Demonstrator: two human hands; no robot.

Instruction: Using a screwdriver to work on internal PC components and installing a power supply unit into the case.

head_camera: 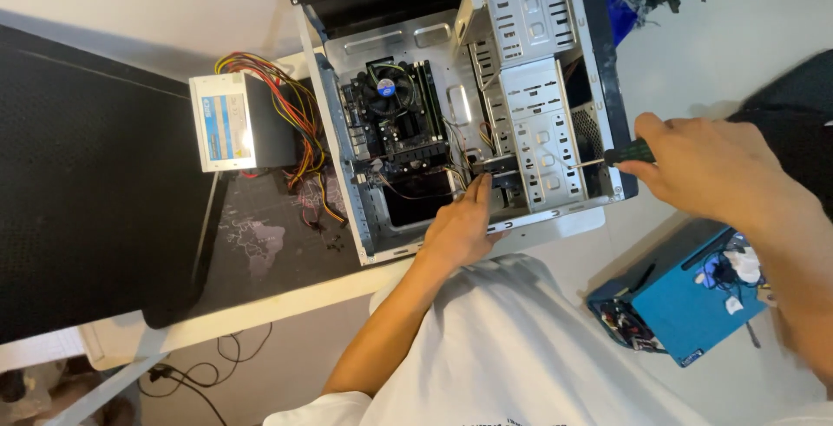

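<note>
A: Head view — how far along?

B: Computer case [555, 9] lies open on the desk [286, 291]; power supply [227, 122] already outside, wires trailing. Motherboard [395, 118] remains mounted. Left hand [460, 228] reaches inside and rests against the black drive [496, 166] at the bay; whether it grips is unclear. Right hand [707, 166] is clamped on a screwdriver [618, 155], tip at the bay's side wall.

A: Room to move?

B: Case overhangs the desk edge; blue toolbox [681, 304] below, right.

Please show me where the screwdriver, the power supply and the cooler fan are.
screwdriver [626, 154]: head view, on its dark handle in the right hand.
power supply [227, 122]: head view, on its labelled face.
cooler fan [387, 89]: head view, on its hub.
</note>
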